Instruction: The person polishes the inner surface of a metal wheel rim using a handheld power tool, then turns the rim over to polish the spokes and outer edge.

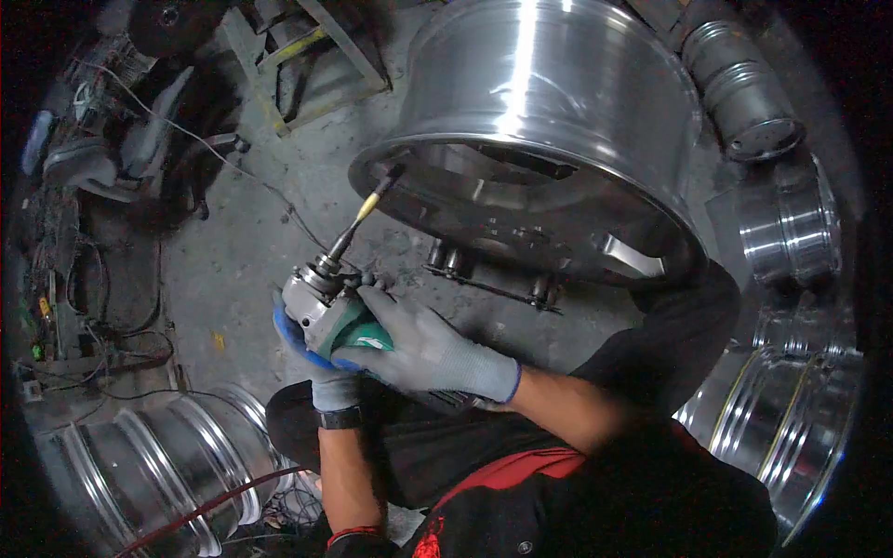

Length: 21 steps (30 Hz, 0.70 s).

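Observation:
Both of my hands are around a green and silver angle grinder [321, 312] fitted with a long spindle attachment [370, 206]. My right hand [423, 346], in a grey glove, is closed over the grinder's green body from above. My left hand [316, 361], in a grey and blue glove, supports the grinder head from beneath, its fingers partly hidden. The dark tip of the spindle overlaps the inner edge of a large polished wheel rim [558, 88], which lies tilted with its open side toward me. Inside the rim are a dark disc with small holes and a bright cutout.
Under the rim is a dark roller stand [493, 284]. More polished rims lie at lower left [153, 465], right [791, 228] and lower right [772, 418]. Cables [112, 339] run along the left side. A metal frame [312, 70] stands at the back.

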### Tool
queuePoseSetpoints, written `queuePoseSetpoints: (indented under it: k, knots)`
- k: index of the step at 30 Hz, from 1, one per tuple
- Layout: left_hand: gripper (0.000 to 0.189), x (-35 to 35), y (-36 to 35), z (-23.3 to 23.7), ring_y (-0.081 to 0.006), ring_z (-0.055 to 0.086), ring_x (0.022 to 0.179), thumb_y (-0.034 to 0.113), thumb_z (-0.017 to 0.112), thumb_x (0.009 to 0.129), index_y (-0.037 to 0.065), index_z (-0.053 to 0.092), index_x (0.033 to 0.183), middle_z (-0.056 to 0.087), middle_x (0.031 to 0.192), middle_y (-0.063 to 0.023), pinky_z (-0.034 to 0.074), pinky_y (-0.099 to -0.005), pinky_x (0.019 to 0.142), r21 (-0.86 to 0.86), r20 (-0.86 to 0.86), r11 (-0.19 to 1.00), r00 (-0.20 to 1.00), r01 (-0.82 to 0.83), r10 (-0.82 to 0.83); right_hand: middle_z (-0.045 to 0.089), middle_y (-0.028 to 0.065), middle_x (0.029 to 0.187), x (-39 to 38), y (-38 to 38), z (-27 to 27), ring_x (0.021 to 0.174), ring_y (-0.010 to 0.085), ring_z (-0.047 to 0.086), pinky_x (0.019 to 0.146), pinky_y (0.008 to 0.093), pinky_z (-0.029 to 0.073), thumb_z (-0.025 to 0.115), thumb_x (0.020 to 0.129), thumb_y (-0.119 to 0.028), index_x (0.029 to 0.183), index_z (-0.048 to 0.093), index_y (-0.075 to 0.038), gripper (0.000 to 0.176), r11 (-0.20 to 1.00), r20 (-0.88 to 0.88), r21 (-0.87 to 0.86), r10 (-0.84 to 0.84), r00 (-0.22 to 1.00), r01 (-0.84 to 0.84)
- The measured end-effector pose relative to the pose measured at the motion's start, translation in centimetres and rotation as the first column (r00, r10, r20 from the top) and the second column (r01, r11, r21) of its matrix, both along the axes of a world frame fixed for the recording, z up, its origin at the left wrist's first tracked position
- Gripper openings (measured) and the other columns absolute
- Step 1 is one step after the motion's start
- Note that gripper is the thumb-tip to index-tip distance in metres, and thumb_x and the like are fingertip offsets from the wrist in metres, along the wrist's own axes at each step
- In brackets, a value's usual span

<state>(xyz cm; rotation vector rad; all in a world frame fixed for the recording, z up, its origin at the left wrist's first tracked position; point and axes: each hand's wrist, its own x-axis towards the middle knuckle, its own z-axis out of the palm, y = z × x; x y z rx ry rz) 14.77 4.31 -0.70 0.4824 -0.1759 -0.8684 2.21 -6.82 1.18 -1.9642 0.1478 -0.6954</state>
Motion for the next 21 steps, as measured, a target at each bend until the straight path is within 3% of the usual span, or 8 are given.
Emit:
queuePoseSetpoints:
  k: [1, 3, 4, 8, 14, 17, 20, 21]
  knots:
    - [0.076, 0.3, 0.2, 0.0, -0.0423, 0.065, 0.117, 0.063, 0.035, 0.104, 0.003, 0.052, 0.146, 0.067, 0.128, -0.0257, 0.049, -0.0571, 0.107, 0.002, 0.004, 1.000, 1.000, 0.000, 0.000, 0.068, 0.0315, 0.103, 0.4, 0.0, -0.1, 0.090, 0.0470, 0.072, 0.076, 0.0494, 0.059, 0.082, 0.090, -0.033, 0.137, 0.047, 0.015, 0.076, 0.995, 0.068, -0.101, 0.014, 0.998, -0.007]
    - [0.075, 1.0, 0.4, -0.5, -0.0407, 0.066, 0.115, 0.063, 0.035, 0.104, 0.003, 0.052, 0.145, 0.068, 0.127, -0.0239, 0.050, -0.0571, 0.106, 0.190, 0.161, 0.979, 0.986, -0.080, 0.049, 0.068, 0.0315, 0.102, 0.6, 0.2, -0.4, 0.090, 0.0466, 0.072, 0.076, 0.0491, 0.059, 0.082, 0.090, -0.033, 0.136, 0.047, 0.016, 0.076, 0.998, 0.012, -0.064, -0.006, 1.000, 0.006]
    - [0.076, 0.8, 0.6, -0.6, -0.0397, 0.066, 0.115, 0.064, 0.036, 0.103, 0.003, 0.053, 0.145, 0.068, 0.127, -0.0233, 0.050, -0.0570, 0.106, 0.163, 0.088, 0.976, 0.987, -0.148, 0.135, 0.067, 0.0314, 0.101, 0.7, 0.3, -0.3, 0.090, 0.0463, 0.072, 0.076, 0.0487, 0.059, 0.082, 0.090, -0.033, 0.136, 0.047, 0.016, 0.076, 0.999, -0.047, -0.028, -0.022, 0.999, 0.020]
    - [0.077, 0.4, 0.7, -0.8, -0.0391, 0.065, 0.117, 0.065, 0.037, 0.103, 0.003, 0.052, 0.146, 0.067, 0.129, -0.0235, 0.050, -0.0558, 0.105, 0.217, 0.127, 0.966, 0.985, -0.143, 0.117, 0.067, 0.0328, 0.104, -0.7, -0.4, 0.9, 0.094, 0.0457, 0.072, 0.076, 0.0484, 0.059, 0.082, 0.089, -0.035, 0.134, 0.048, 0.017, 0.077, 0.992, 0.020, -0.122, 0.033, 0.999, -0.030]
    - [0.064, -1.5, -0.2, -0.7, -0.0333, 0.068, 0.112, 0.055, 0.041, 0.107, 0.001, 0.060, 0.137, 0.070, 0.125, -0.0186, 0.053, -0.0503, 0.102, 0.218, -0.053, 0.975, 0.998, -0.034, 0.046, 0.064, 0.0330, 0.114, -2.4, 0.1, -0.2, 0.094, 0.0453, 0.072, 0.077, 0.0481, 0.060, 0.081, 0.090, -0.033, 0.136, 0.048, 0.015, 0.074, 0.996, -0.174, 0.080, 0.041, 0.984, -0.027]
    - [0.065, -0.8, 0.2, -0.9, -0.0335, 0.068, 0.112, 0.056, 0.042, 0.107, 0.002, 0.059, 0.138, 0.070, 0.125, -0.0183, 0.054, -0.0501, 0.102, 0.250, 0.005, 0.951, 0.982, -0.185, 0.189, 0.061, 0.0324, 0.118, -1.7, 0.0, -0.6, 0.093, 0.0453, 0.071, 0.077, 0.0480, 0.060, 0.080, 0.092, -0.033, 0.136, 0.050, 0.012, 0.070, 1.000, -0.026, -0.019, 0.014, 1.000, -0.015]
    - [0.072, 0.7, 0.8, -1.6, -0.0393, 0.064, 0.118, 0.062, 0.037, 0.105, 0.003, 0.054, 0.144, 0.066, 0.131, -0.0216, 0.050, -0.0531, 0.107, 0.225, 0.114, 0.954, 0.977, -0.199, 0.177, 0.063, 0.0324, 0.119, -0.3, -0.8, -0.5, 0.096, 0.0450, 0.071, 0.079, 0.0484, 0.060, 0.080, 0.091, -0.034, 0.136, 0.051, 0.011, 0.070, 0.998, 0.072, -0.026, 0.051, 0.996, -0.050]
    - [0.072, 0.9, 0.9, -1.8, -0.0393, 0.064, 0.118, 0.062, 0.037, 0.105, 0.003, 0.054, 0.144, 0.066, 0.131, -0.0216, 0.050, -0.0531, 0.107, 0.227, 0.118, 0.955, 0.978, -0.194, 0.170, 0.064, 0.0323, 0.117, -0.2, -1.1, -0.6, 0.098, 0.0445, 0.071, 0.079, 0.0484, 0.060, 0.081, 0.091, -0.034, 0.136, 0.051, 0.011, 0.071, 0.975, 0.121, -0.223, 0.043, 0.992, -0.015]
